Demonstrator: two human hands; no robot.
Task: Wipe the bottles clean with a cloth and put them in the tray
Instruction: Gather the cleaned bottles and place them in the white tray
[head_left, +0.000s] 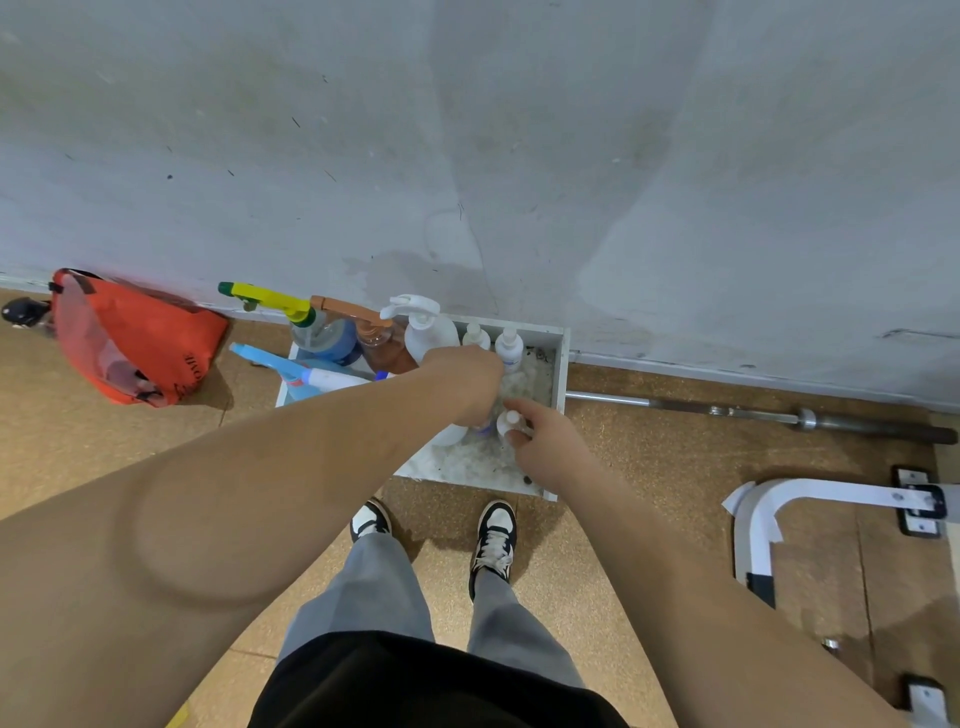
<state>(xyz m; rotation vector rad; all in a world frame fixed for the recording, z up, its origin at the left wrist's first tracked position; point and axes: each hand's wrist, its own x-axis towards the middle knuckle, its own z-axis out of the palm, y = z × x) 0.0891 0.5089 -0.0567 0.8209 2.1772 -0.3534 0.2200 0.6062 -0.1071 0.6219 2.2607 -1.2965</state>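
I see the right hand (543, 444) pinching a small white bottle (511, 422), likely seating it upright in the tray (561, 374); the left hand (467, 376) hides its fingers; I cannot tell its grip.

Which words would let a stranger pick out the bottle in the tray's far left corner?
Find the white tray on the floor against the grey wall. In its far left corner stands a spray bottle of blue liquid. Only it has a yellow trigger, green-tipped.
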